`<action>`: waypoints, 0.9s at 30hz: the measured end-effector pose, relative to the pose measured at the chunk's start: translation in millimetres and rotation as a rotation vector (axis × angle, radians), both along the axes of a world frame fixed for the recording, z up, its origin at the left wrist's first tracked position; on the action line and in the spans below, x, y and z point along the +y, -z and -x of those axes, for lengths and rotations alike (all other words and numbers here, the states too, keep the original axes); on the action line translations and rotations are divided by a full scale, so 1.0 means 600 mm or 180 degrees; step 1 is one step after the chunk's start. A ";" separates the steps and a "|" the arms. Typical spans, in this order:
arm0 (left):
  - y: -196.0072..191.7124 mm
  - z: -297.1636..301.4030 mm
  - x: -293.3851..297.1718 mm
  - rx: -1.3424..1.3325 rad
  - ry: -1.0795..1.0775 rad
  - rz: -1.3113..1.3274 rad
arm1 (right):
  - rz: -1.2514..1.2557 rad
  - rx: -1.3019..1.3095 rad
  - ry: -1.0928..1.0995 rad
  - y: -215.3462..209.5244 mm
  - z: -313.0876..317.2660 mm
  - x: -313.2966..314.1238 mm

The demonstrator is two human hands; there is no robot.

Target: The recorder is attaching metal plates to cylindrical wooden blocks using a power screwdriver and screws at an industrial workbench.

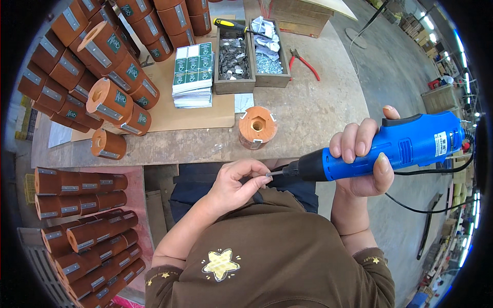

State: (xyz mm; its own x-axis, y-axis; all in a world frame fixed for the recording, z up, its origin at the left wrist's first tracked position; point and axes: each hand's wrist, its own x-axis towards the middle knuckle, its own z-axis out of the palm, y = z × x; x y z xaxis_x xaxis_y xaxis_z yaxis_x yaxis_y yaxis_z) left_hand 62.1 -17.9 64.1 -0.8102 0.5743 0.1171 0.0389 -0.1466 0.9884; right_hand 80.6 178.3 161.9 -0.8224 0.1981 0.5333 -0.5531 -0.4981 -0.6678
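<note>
My right hand [362,154] grips a blue corded electric screwdriver [405,143], its black nose and bit pointing left. My left hand [241,182] is pinched at the tip of the bit, fingers closed on what looks like a small screw, too small to make out clearly. Both hands are held over my lap, just in front of the table edge. On the table ahead of them stands a short orange wooden cylinder [257,127] with a hexagonal hole in its top and metal brackets on its sides.
A stack of finished cylinders [97,61] fills the table's left. Behind the cylinder are green label sheets [193,74], a wooden tray of screws and metal parts [251,56], a yellow-handled screwdriver [231,24] and red pliers [303,61]. More cylinders [87,226] lie low left.
</note>
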 end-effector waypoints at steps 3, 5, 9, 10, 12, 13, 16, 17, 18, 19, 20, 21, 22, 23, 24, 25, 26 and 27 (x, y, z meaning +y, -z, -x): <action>-0.001 0.000 -0.002 -0.0093 0.0076 0.0044 | -0.0134 0.0198 -0.0078 0.005 0.003 0.000; -0.003 0.002 -0.002 -0.0108 0.0169 0.0068 | -0.0006 0.0067 -0.0267 0.002 0.002 0.002; -0.006 0.003 -0.005 -0.0415 0.0635 0.0056 | -0.0074 0.0107 -0.0547 -0.001 0.000 0.005; -0.005 0.004 -0.006 -0.0420 0.0625 0.0056 | -0.0029 0.0163 -0.0699 0.000 0.000 0.006; -0.004 0.008 -0.010 -0.0628 0.1079 -0.0163 | 0.0020 0.0213 -0.0860 0.002 0.003 0.010; -0.004 0.008 -0.011 -0.0636 0.1059 -0.0164 | 0.0054 0.0342 -0.1055 0.006 0.007 0.013; -0.006 0.008 -0.012 -0.0956 0.1199 -0.0204 | 0.0068 0.0496 -0.1269 0.011 0.013 0.019; -0.009 0.010 -0.011 -0.0926 0.1187 -0.0052 | -0.0031 0.0549 -0.1321 0.011 0.014 0.020; -0.012 0.012 -0.010 -0.0896 0.1178 0.0100 | -0.0130 0.0601 -0.1370 0.010 0.014 0.021; -0.018 0.013 -0.008 -0.0908 0.1186 0.0100 | -0.0126 0.0590 -0.1363 0.009 0.014 0.021; -0.025 0.015 -0.005 -0.0691 0.1145 0.0353 | -0.0225 0.0594 -0.1350 0.007 0.013 0.020; -0.028 0.015 -0.003 -0.0472 0.1108 0.0602 | -0.0325 0.0596 -0.1333 0.005 0.013 0.019; -0.026 0.015 -0.003 -0.0482 0.1110 0.0606 | -0.0317 0.0588 -0.1332 0.005 0.015 0.015; -0.023 0.014 -0.003 -0.0570 0.1066 0.0566 | -0.0311 0.0621 -0.1196 0.005 0.019 0.011; -0.021 0.014 -0.002 -0.0659 0.1025 0.0526 | -0.0305 0.0652 -0.1057 0.004 0.021 0.009; -0.019 0.013 -0.004 -0.0673 0.1025 0.0528 | -0.0299 0.0640 -0.1058 0.004 0.021 0.009; -0.018 0.011 -0.005 -0.0835 0.0954 0.0393 | -0.0240 0.0558 -0.1029 0.003 0.022 0.010; -0.017 0.010 -0.006 -0.0997 0.0881 0.0259 | -0.0180 0.0476 -0.1000 0.004 0.021 0.012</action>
